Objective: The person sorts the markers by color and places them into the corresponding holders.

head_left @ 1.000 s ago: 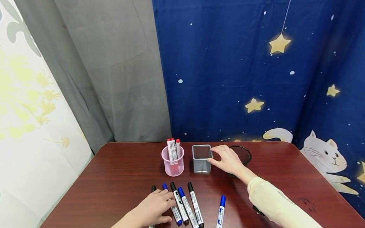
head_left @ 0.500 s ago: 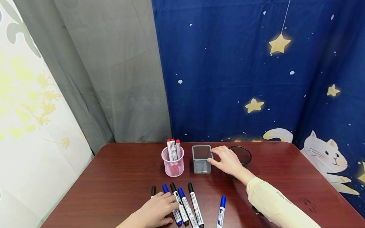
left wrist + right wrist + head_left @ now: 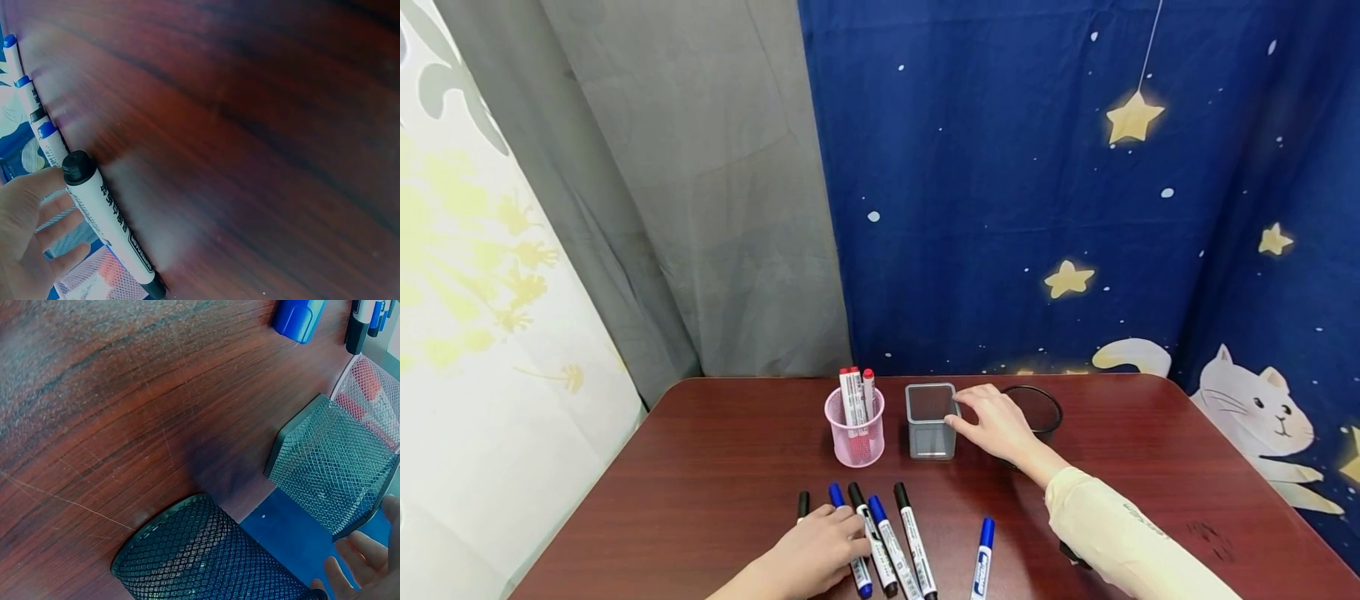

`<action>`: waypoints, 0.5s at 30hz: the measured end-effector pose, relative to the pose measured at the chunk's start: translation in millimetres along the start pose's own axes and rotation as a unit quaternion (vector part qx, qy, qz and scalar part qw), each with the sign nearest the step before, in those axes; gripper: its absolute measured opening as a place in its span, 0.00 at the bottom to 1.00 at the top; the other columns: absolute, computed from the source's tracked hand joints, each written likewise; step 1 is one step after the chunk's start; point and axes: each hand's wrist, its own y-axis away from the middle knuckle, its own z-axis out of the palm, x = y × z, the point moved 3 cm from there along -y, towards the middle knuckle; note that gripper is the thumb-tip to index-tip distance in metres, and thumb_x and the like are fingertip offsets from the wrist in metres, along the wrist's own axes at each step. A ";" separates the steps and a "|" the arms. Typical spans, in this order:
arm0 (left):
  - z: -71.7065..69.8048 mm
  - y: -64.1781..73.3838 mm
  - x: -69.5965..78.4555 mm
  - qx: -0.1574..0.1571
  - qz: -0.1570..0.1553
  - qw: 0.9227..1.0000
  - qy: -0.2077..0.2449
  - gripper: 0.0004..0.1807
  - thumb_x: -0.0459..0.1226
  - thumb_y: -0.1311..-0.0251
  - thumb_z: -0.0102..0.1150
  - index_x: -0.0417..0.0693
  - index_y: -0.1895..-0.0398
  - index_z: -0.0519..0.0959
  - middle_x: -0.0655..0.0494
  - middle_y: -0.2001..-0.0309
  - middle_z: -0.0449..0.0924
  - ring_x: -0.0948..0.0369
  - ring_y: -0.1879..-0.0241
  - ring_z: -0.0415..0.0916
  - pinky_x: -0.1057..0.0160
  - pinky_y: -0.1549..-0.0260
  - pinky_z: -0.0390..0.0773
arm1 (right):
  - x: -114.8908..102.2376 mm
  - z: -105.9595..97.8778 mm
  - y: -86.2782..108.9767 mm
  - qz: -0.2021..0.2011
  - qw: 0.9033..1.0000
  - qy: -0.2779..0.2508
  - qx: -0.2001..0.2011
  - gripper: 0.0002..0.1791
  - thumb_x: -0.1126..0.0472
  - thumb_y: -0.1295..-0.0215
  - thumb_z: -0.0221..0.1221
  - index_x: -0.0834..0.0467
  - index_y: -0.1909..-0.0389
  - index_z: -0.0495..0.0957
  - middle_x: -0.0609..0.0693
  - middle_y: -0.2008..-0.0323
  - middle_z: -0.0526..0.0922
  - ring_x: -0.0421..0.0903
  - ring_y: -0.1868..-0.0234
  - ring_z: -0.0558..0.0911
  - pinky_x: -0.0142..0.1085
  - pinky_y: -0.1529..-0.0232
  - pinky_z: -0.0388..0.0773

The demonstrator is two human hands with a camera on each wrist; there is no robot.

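My left hand bends over a blue-capped marker in the row on the table, its fingers curled at the barrel. Close beside it lies a black-capped marker, partly hidden under the hand in the head view. To the right are another black-capped marker, a blue-capped one and a black-capped one. My right hand holds the right side of a grey square mesh pen holder, thumb and fingertips at its rim. Part of a round black mesh pen holder hides behind that hand.
A pink mesh pen holder with several red-capped markers stands left of the grey one. A lone blue-capped marker lies at the front right of the brown table. Curtains hang behind it.
My left hand has shifted slightly right, and the blue-capped marker under it has turned a little, its lower end going left. The right hand keeps its place at the grey pen holder.
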 end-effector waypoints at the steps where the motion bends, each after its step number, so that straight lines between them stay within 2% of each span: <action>1: 0.8 -0.2 0.3 0.000 0.001 1.000 -0.002 0.10 0.41 0.64 0.65 0.60 0.75 0.76 0.66 0.73 0.68 0.65 0.68 0.67 0.67 0.73 0.65 | -0.1 -0.1 -0.1 -0.001 1.000 0.000 0.001 0.23 0.45 0.47 0.58 0.59 0.57 0.78 0.51 0.58 0.78 0.49 0.53 0.72 0.46 0.56 0.69; 5: 3.9 -0.5 1.1 0.003 0.002 1.000 -0.007 0.06 0.40 0.60 0.63 0.61 0.77 0.76 0.66 0.73 0.68 0.65 0.68 0.67 0.66 0.72 0.66 | -0.7 -1.1 -0.3 -0.006 1.000 -0.001 0.007 0.23 0.46 0.47 0.59 0.59 0.57 0.78 0.51 0.58 0.78 0.49 0.54 0.72 0.46 0.57 0.69; 15: 5.7 -1.1 2.8 0.004 0.017 1.000 -0.015 0.05 0.41 0.57 0.61 0.61 0.77 0.74 0.67 0.74 0.69 0.67 0.70 0.68 0.66 0.72 0.65 | 0.0 -0.1 -0.6 -0.012 1.000 0.002 0.013 0.22 0.46 0.47 0.58 0.59 0.59 0.79 0.51 0.59 0.78 0.49 0.55 0.73 0.45 0.59 0.70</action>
